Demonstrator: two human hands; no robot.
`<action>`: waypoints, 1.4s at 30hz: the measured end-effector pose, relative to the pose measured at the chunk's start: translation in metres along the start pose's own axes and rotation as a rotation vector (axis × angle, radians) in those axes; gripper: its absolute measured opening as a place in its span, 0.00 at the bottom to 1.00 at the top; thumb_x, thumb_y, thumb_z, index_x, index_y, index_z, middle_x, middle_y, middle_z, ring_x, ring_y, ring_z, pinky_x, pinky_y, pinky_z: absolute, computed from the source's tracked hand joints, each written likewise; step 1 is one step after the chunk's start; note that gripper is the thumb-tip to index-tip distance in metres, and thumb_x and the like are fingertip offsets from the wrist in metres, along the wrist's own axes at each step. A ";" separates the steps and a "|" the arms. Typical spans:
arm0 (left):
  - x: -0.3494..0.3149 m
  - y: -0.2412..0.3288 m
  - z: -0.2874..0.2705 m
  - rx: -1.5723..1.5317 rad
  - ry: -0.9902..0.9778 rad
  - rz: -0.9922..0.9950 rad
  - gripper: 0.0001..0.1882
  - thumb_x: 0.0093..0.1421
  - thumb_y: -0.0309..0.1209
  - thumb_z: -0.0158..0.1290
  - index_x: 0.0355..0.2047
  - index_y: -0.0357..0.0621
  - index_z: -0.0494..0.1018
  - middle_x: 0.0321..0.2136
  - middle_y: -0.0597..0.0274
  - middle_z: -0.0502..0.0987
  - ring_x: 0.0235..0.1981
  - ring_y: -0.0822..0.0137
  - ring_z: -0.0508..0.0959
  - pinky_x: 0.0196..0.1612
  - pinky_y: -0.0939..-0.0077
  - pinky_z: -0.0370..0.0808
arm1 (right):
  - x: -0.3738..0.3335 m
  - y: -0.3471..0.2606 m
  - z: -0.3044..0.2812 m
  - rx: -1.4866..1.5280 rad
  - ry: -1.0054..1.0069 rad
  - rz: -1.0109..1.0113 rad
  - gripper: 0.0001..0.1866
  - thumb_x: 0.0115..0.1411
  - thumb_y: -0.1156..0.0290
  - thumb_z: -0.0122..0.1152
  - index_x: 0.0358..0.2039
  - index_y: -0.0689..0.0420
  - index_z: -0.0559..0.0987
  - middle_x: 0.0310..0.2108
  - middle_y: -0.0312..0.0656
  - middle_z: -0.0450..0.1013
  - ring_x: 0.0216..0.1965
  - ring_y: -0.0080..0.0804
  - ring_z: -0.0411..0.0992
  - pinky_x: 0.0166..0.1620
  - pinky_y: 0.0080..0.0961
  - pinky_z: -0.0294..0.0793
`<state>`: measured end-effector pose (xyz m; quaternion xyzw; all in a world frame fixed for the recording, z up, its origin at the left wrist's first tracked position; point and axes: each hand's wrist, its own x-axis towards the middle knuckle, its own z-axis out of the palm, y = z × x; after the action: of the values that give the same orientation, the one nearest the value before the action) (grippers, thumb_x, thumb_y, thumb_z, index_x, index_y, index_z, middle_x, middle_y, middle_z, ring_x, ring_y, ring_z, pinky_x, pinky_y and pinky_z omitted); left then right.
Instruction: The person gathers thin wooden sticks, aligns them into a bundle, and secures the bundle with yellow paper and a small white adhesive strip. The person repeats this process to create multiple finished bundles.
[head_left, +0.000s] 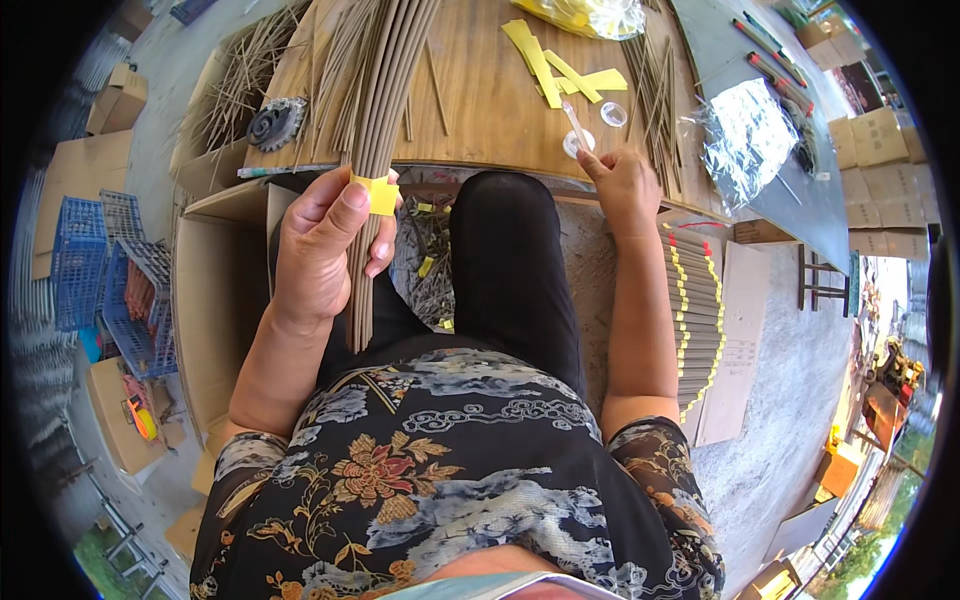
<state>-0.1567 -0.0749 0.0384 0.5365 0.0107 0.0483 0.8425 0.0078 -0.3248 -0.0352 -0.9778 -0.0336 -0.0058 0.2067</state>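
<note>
My left hand (312,240) is closed around a bundle of brown incense sticks (385,95), held tilted between the table edge and my lap. A yellow paper band (380,195) lies across the bundle under my left thumb, one end sticking out to the right. Over the table's near edge, my right hand (625,190) pinches a small thin applicator stick (574,122). Its shaft crosses a small round white dish (577,146); whether it touches the dish I cannot tell. Beside that dish sits a small clear round lid (613,115). Several yellow paper strips (545,70) lie just beyond.
Loose sticks (655,95) lie on the wooden table (480,120). A dark toothed wheel (277,124) sits at its left corner. Crumpled foil-like plastic (745,140) is on the grey surface at right. Banded bundles (700,310) are stacked below. A cardboard box (215,290) stands left.
</note>
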 end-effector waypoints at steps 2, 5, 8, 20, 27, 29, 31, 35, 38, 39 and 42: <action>0.004 -0.003 0.000 -0.028 0.009 -0.017 0.16 0.60 0.36 0.44 0.41 0.33 0.65 0.33 0.55 0.67 0.18 0.74 0.67 0.14 0.86 0.62 | 0.001 0.005 0.009 0.150 -0.001 -0.012 0.20 0.50 0.53 0.57 0.25 0.61 0.77 0.24 0.47 0.73 0.29 0.40 0.71 0.33 0.33 0.68; 0.008 -0.007 0.000 -0.076 0.022 -0.054 0.16 0.60 0.35 0.44 0.40 0.32 0.66 0.34 0.54 0.66 0.18 0.74 0.67 0.14 0.86 0.63 | 0.000 0.009 0.009 0.522 -0.021 -0.010 0.15 0.53 0.61 0.56 0.28 0.62 0.77 0.21 0.46 0.73 0.25 0.36 0.71 0.30 0.27 0.67; 0.014 -0.009 -0.002 -0.128 0.035 -0.074 0.16 0.60 0.35 0.44 0.38 0.30 0.66 0.33 0.54 0.66 0.18 0.73 0.67 0.13 0.86 0.63 | -0.015 0.004 -0.017 0.661 0.054 -0.032 0.10 0.54 0.69 0.54 0.31 0.62 0.77 0.21 0.47 0.72 0.22 0.31 0.70 0.27 0.22 0.66; 0.020 -0.018 0.016 -0.163 0.039 -0.163 0.15 0.58 0.36 0.47 0.37 0.35 0.70 0.21 0.64 0.70 0.17 0.73 0.69 0.14 0.84 0.62 | -0.013 0.003 -0.025 -0.099 0.134 -0.329 0.08 0.49 0.73 0.46 0.22 0.57 0.76 0.25 0.45 0.68 0.32 0.43 0.69 0.35 0.34 0.67; 0.023 -0.022 0.012 -0.178 0.028 -0.169 0.14 0.59 0.36 0.47 0.36 0.36 0.70 0.22 0.63 0.70 0.18 0.72 0.69 0.15 0.84 0.62 | -0.001 -0.002 -0.018 -0.119 0.174 -0.358 0.09 0.48 0.74 0.47 0.24 0.55 0.78 0.26 0.44 0.69 0.33 0.41 0.70 0.35 0.34 0.69; 0.026 -0.021 0.011 -0.190 0.038 -0.154 0.14 0.59 0.36 0.47 0.36 0.36 0.70 0.24 0.62 0.70 0.18 0.72 0.69 0.15 0.84 0.62 | -0.001 -0.009 -0.024 -0.143 0.144 -0.339 0.09 0.48 0.73 0.47 0.24 0.55 0.78 0.26 0.44 0.69 0.34 0.41 0.70 0.36 0.33 0.69; 0.028 -0.019 0.009 -0.199 0.038 -0.143 0.13 0.59 0.35 0.47 0.36 0.36 0.70 0.25 0.60 0.71 0.19 0.71 0.69 0.15 0.83 0.62 | 0.000 -0.013 -0.025 -0.163 0.112 -0.327 0.08 0.48 0.73 0.48 0.24 0.55 0.77 0.27 0.44 0.70 0.34 0.41 0.70 0.36 0.33 0.69; 0.032 -0.016 0.006 -0.203 0.036 -0.123 0.13 0.59 0.35 0.47 0.35 0.36 0.70 0.27 0.58 0.71 0.19 0.71 0.69 0.15 0.83 0.63 | 0.002 -0.016 -0.028 -0.202 0.066 -0.320 0.08 0.48 0.73 0.47 0.23 0.55 0.77 0.28 0.44 0.70 0.35 0.41 0.70 0.37 0.33 0.69; 0.033 -0.016 0.004 -0.213 0.044 -0.120 0.13 0.59 0.35 0.47 0.35 0.36 0.70 0.27 0.57 0.71 0.19 0.71 0.69 0.15 0.83 0.63 | 0.002 -0.018 -0.038 -0.256 0.066 -0.313 0.08 0.48 0.73 0.47 0.23 0.55 0.77 0.29 0.44 0.71 0.35 0.41 0.70 0.38 0.33 0.70; 0.033 -0.016 0.004 -0.219 0.046 -0.121 0.13 0.59 0.35 0.47 0.35 0.36 0.70 0.27 0.57 0.71 0.19 0.71 0.69 0.15 0.83 0.64 | 0.002 -0.019 -0.041 -0.278 0.069 -0.311 0.08 0.49 0.73 0.47 0.23 0.55 0.77 0.30 0.44 0.71 0.36 0.40 0.70 0.38 0.33 0.70; 0.033 -0.017 0.004 -0.218 0.044 -0.113 0.13 0.59 0.35 0.47 0.35 0.36 0.70 0.27 0.57 0.71 0.19 0.71 0.70 0.15 0.83 0.64 | 0.001 -0.021 -0.047 -0.312 0.073 -0.286 0.09 0.49 0.72 0.47 0.24 0.54 0.77 0.31 0.44 0.71 0.37 0.40 0.70 0.39 0.32 0.70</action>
<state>-0.1224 -0.0825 0.0258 0.4393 0.0542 0.0135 0.8966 0.0080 -0.3247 0.0164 -0.9823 -0.1635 -0.0756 0.0511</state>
